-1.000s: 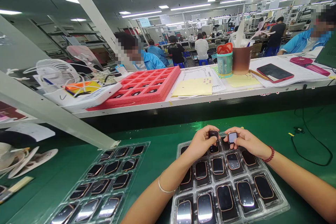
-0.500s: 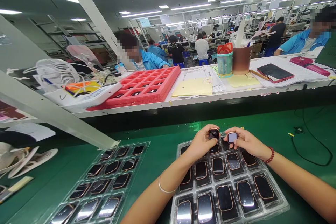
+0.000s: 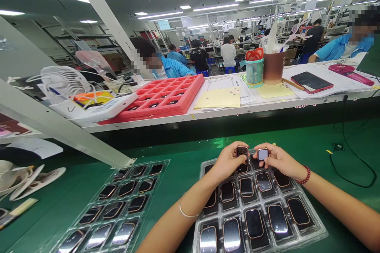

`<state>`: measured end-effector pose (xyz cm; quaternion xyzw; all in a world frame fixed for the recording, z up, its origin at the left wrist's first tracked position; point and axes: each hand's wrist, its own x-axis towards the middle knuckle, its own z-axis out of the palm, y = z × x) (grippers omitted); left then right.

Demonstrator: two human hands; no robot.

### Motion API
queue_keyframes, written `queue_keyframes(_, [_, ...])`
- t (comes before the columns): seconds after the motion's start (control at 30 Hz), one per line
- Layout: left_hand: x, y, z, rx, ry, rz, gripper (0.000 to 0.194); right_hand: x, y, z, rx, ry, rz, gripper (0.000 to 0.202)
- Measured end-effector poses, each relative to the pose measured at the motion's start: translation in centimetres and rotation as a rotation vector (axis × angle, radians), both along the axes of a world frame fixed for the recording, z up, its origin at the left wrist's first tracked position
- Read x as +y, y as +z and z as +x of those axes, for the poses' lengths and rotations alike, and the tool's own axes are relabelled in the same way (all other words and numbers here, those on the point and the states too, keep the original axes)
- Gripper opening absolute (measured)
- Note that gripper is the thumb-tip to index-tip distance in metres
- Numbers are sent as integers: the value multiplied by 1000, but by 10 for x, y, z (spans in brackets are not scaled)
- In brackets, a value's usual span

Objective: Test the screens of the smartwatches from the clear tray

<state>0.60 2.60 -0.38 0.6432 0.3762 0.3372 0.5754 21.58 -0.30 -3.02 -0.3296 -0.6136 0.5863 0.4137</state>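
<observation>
My left hand [image 3: 228,161] pinches a strapless smartwatch [image 3: 242,151] upright; its dark screen shows thin lines. Beside it, my right hand [image 3: 277,159] grips another smartwatch [image 3: 263,154], gold-rimmed with a pale, lit screen. The two watches are held apart, close over the far rows of a clear plastic tray [image 3: 319,232]. In that tray lie rows of gold-rimmed watches with dark faces, such as a watch [image 3: 254,223] near the front. My left forearm covers part of the tray's left side.
Left of me lies a second clear tray [image 3: 166,166] of similar watches on the green mat [image 3: 297,134]. A white shelf [image 3: 267,102] runs behind, bearing a red foam tray [image 3: 190,101], a phone [image 3: 311,82] and cups. A black cable [image 3: 350,184] lies at right. Co-workers sit beyond.
The screen of the watch in my left hand has gone from small text to a pattern of thin crossing lines. Both hands stay nearly in place. A co-worker at the left has shifted slightly right.
</observation>
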Motion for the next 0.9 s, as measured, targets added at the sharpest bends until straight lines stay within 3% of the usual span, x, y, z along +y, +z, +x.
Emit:
queue_keyframes(0.23, [0,-3,0,8,-7,28,38,0,0,0,-1,-4,-4,30])
queue_keyframes(0.43, [-1,0,0,-1,-28,-2,26,1,-1,0,-7,1,4,31])
queue_keyframes(0.63, [2,-4,1,-18,-8,21,44,1,-2,0,12,-2,4,35])
queue_keyframes(0.9, [3,-8,1,-35,-44,11,54,1,-2,0,13,0,34,34])
